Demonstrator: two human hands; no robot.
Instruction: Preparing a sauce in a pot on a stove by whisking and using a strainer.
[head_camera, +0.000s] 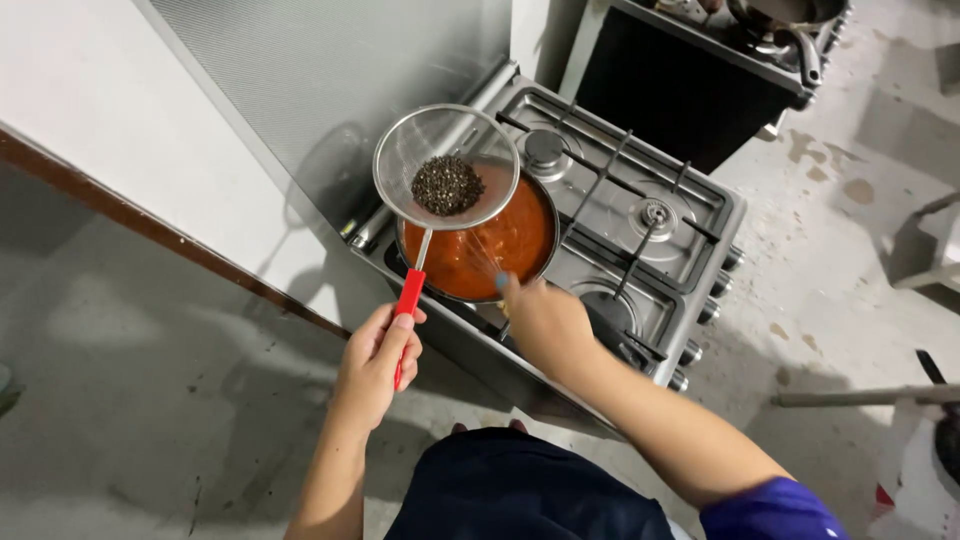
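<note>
Left hand (375, 362) clenches the strainer's red handle (406, 305); right hand (543, 320) grips a utensil (502, 283).

what cannot be made out

right hand (545, 322): fingers wrapped round a thin utensil (500, 285), blurred; its kind unclear, its lower end hidden in the fist. pan (480, 245): far rim covered by the strainer (447, 168); handle hidden. dark heap (447, 185) in the mesh: grains too small to tell apart. second stove (700, 60): cut by the top edge, as is the dark pan (785, 12) on it. both forearms run off the bottom edge.
</note>
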